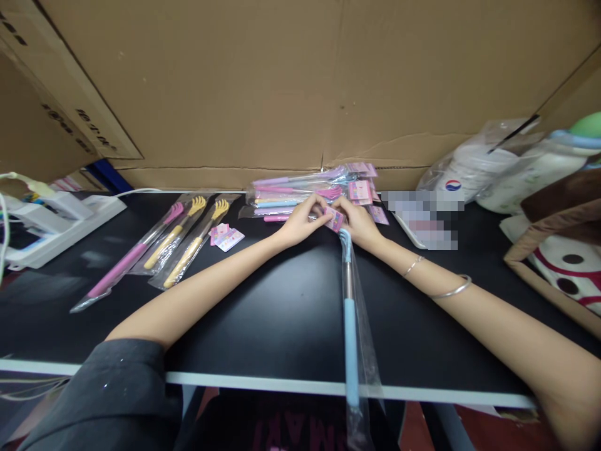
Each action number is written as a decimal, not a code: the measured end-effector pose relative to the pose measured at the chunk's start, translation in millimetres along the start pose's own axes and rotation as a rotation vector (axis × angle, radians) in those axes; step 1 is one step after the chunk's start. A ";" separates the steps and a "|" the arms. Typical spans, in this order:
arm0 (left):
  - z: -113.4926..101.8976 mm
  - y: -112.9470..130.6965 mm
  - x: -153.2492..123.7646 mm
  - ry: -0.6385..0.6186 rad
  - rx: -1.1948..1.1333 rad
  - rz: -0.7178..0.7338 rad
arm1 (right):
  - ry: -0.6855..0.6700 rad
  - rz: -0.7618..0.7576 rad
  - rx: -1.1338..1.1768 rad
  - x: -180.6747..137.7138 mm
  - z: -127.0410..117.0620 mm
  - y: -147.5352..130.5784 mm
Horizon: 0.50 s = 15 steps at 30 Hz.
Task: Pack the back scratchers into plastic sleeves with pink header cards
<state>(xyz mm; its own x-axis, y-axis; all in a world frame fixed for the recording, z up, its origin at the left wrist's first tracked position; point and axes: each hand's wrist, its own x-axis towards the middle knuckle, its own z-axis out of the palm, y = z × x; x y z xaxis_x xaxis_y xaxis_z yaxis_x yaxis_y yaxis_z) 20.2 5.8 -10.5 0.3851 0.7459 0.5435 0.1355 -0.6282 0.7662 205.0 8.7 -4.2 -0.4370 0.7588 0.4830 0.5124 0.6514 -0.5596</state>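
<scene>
A blue back scratcher (350, 338) in a clear plastic sleeve lies pointing toward me, its handle end reaching past the table's front edge. At its claw end is a small pink and purple printed card (333, 219). My left hand (305, 220) pinches this card between thumb and fingers. From the other side, my right hand (357, 222) closes on the card and the top of the sleeve; its fingertips are partly hidden. Just behind my hands lies a pile of bagged back scratchers (291, 194) with similar cards at their right ends.
Left of my arms lie a pink back scratcher (126, 266) and two yellow ones (188, 254), bagged, beside loose cards (226, 237). A power strip (70, 228) sits far left. On the right are a blurred-out phone-like object (413, 222), a bagged cup (474, 172) and a bag (563, 250). Cardboard (282, 81) stands behind.
</scene>
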 end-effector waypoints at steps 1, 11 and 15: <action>0.1 -0.1 0.0 0.005 -0.030 -0.014 | 0.008 0.009 0.015 0.2 0.1 0.9; -2.7 4.5 -0.2 0.081 0.042 0.004 | 0.077 0.044 0.188 0.7 -5.3 -7.6; -5.1 5.0 -0.6 0.122 0.166 0.040 | 0.039 0.036 0.163 -0.3 -4.7 -10.4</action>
<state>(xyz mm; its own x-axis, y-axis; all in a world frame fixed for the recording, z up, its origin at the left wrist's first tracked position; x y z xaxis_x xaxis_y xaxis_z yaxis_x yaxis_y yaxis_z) 16.1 3.3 -5.2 0.2810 0.7347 0.6175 0.2749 -0.6781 0.6817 203.3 1.6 4.6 -0.3903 0.7827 0.4848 0.3990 0.6183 -0.6771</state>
